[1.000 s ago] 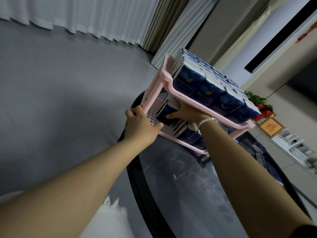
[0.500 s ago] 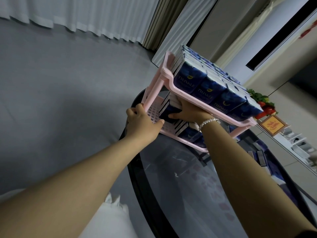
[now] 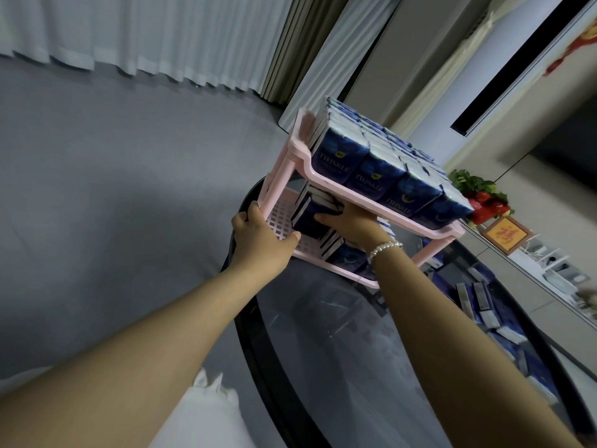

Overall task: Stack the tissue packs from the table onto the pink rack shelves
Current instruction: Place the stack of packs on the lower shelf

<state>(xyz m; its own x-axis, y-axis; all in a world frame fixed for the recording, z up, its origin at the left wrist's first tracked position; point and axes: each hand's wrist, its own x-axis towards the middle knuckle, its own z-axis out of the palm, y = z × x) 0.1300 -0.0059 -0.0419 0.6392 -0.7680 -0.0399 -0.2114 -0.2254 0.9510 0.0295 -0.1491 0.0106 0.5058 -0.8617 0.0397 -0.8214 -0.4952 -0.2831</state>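
glass table (image 3: 323,334) holds pink rack (image 3: 339,185); packs (image 3: 358,173) read "twinkle".

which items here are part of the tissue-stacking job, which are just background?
Job:
- pink rack, left hand grips its corner post
- tissue packs on the top shelf
- pack on the lower shelf, right hand on it
- loose packs on the table
- glass table

Background:
- curtains
- fruit and greenery
- framed picture
- white cushion
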